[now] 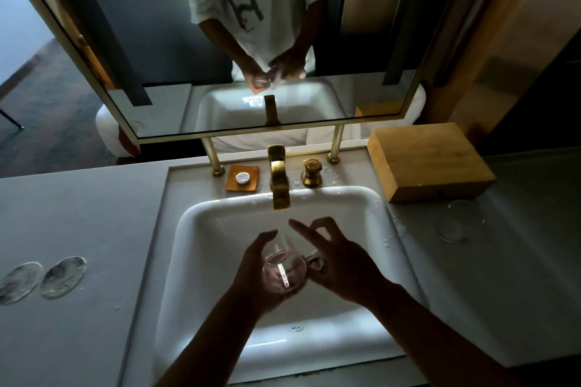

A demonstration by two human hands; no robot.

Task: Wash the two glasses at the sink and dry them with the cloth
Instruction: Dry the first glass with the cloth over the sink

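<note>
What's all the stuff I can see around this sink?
glass: 1, clear, held over the basin
second glass: 1, clear, on the counter right of the sink
sink: 1, white, centre
tap: 1, gold, behind the basin
knob: 1, gold, right of the tap
soap dish: 1, orange, left of the tap, holding a white round piece
wooden box: 1, tan, back right
coasters: 2, greyish, counter left
mirror: 1, gold-framed, above
left hand: grips the glass
right hand: beside the glass, fingers partly spread

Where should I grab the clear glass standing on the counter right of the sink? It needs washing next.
Probably grip the clear drinking glass round its side wall, from above and the left. It stands upright, and the wooden box blocks the far side.
</note>
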